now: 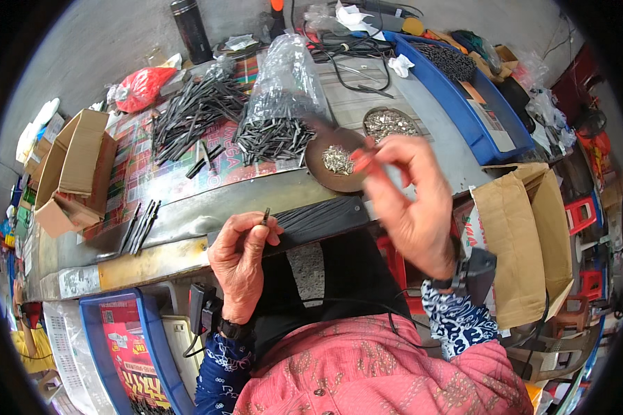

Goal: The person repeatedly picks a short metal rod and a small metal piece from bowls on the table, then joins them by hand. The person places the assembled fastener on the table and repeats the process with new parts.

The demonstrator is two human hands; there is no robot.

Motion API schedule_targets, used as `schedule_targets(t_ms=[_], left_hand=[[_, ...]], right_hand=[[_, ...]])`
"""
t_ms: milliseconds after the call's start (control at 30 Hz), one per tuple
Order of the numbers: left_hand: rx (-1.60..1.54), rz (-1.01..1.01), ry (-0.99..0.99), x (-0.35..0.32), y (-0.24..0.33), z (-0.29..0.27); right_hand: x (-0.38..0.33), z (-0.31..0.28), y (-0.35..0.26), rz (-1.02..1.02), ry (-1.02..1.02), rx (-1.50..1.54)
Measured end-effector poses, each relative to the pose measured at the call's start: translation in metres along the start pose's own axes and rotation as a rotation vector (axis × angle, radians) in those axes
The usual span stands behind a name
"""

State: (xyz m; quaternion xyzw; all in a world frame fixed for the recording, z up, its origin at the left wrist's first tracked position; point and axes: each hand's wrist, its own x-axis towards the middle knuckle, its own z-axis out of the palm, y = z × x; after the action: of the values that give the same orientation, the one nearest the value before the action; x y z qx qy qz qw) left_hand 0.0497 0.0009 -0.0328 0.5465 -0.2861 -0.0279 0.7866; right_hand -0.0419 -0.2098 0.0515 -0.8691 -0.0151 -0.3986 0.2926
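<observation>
My left hand [240, 256] is at the table's front edge, thumb and fingers pinching a short, thin black rod [266, 216] that points upward. My right hand [412, 197] is raised over the right part of the table, smeared by motion. Its fingers are curled together around something with a blurred red part [360, 160]; its kind cannot be made out. Just beyond those fingers lies a round brown dish [318, 173] with small shiny metal pieces [338, 160] in it. Behind it, a second round dish holds more small metal pieces [389, 124].
Piles of black rods [194, 114] cover the back, some in a clear plastic bag [284, 83]. Several rods [142, 227] lie at left near a cardboard box [73, 173]. A blue tray [457, 104] stands back right; an open carton [519, 242] sits beside my right arm.
</observation>
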Motion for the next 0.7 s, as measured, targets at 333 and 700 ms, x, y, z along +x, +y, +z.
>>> schedule_targets(t_ms=[333,700], left_hand=[[-0.016,0.021,0.029,-0.002,0.003,-0.002],[-0.027,-0.012,0.012,-0.002,0.002,-0.002]], right_hand=[[0.01,0.018,-0.049,-0.252,-0.164,0.045],[0.011,0.019,-0.052,-0.241,-0.04,0.098]])
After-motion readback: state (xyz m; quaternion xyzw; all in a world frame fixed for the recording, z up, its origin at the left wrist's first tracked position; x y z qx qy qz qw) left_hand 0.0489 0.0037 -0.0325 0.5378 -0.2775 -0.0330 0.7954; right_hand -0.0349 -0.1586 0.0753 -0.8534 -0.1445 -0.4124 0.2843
